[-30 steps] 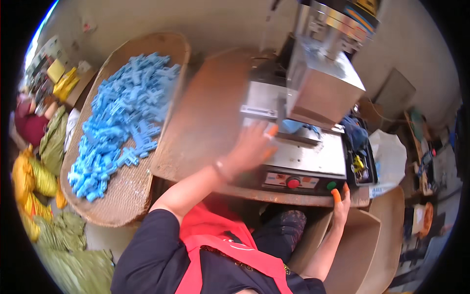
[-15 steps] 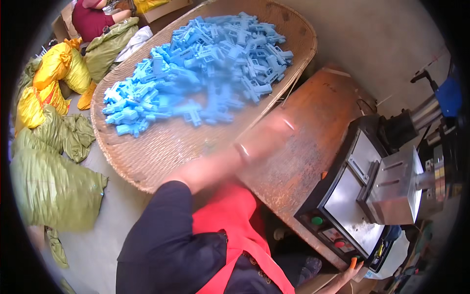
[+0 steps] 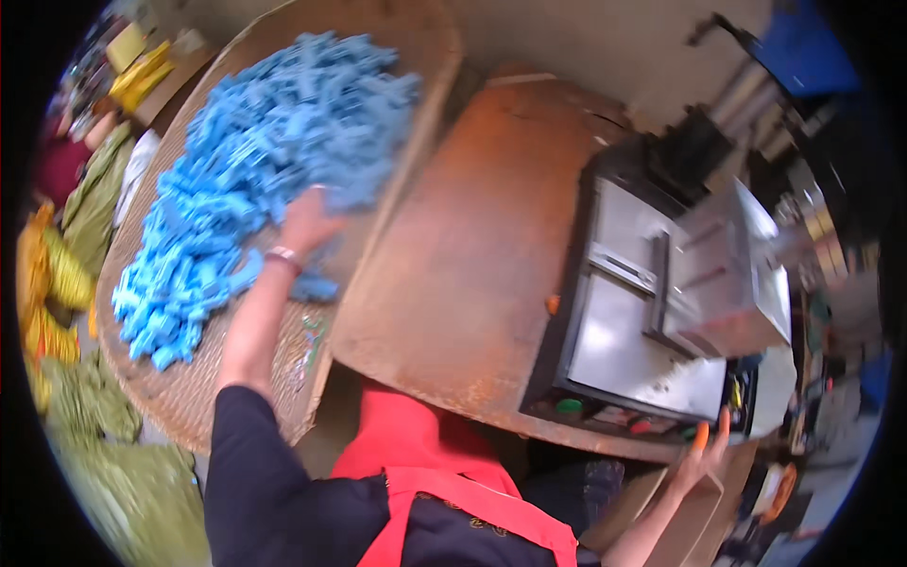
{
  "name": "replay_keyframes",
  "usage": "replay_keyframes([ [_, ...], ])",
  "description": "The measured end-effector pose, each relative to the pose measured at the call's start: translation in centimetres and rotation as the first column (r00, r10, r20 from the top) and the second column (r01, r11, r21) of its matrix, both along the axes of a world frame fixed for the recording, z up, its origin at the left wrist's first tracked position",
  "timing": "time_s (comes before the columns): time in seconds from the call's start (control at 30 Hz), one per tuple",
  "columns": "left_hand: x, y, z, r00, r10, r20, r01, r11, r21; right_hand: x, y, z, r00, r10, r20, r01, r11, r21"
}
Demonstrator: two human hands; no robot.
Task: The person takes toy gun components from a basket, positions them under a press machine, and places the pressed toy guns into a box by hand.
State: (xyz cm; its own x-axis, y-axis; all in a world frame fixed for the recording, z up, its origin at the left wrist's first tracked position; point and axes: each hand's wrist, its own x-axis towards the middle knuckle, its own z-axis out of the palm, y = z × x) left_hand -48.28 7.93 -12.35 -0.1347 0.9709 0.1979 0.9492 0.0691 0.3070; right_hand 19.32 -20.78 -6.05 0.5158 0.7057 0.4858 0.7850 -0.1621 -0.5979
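Observation:
My left hand (image 3: 310, 227), with a bracelet at its wrist, reaches over the right side of a large heap of light blue plastic pieces (image 3: 255, 142) shaped like toy pistols. It is at the heap's edge, beside a few loose pieces. Motion smears its fingers, so whether they hold a piece does not show. Under the heap is a wide woven tray (image 3: 213, 402). At the lower right, my right hand (image 3: 697, 465) has its fingers stretched out, with orange coverings on the fingertips. It is beside the front corner of a bench machine (image 3: 619, 345) and seems to hold nothing.
A worn brown wooden table (image 3: 453, 255) supports the machine, which has a steel plate, a metal block (image 3: 727, 274) and green and red buttons along its front. Green sacks (image 3: 132, 501) and yellow bags (image 3: 57, 321) lie left of the tray. Another person's maroon sleeve (image 3: 61, 170) shows at the far left.
My left hand has moved from over the table's near-left part to the blue heap. My right hand has come up with its fingers stretched. The view has turned right.

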Motion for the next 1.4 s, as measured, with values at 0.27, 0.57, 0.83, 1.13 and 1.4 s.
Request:
replay_keyframes([
  [0.27,31.0,-5.3,16.8,0.617,-0.465,0.635,0.539,0.838,0.091,-0.8,11.8,0.6,0.930,0.368,-0.004,-0.367,0.927,0.078],
  [0.57,33.1,-12.6,10.2,0.558,-0.817,0.150,0.782,0.577,0.236,0.6,16.4,0.6,0.919,0.394,-0.001,-0.367,0.859,0.357],
  [0.83,41.4,-12.9,10.8,0.653,-0.753,-0.078,0.641,0.496,0.586,-0.4,-8.6,10.5,0.954,-0.283,0.102,0.196,0.841,0.505],
  [1.13,49.4,-9.4,10.4,0.749,-0.629,-0.208,0.659,0.675,0.330,3.2,-8.7,0.1,0.959,0.014,-0.283,0.019,0.993,0.113],
  [1.4,33.6,-15.8,8.1,0.417,-0.908,-0.032,0.907,0.414,0.070,9.2,-2.4,-8.2,0.928,0.064,-0.367,-0.073,0.997,-0.011],
])
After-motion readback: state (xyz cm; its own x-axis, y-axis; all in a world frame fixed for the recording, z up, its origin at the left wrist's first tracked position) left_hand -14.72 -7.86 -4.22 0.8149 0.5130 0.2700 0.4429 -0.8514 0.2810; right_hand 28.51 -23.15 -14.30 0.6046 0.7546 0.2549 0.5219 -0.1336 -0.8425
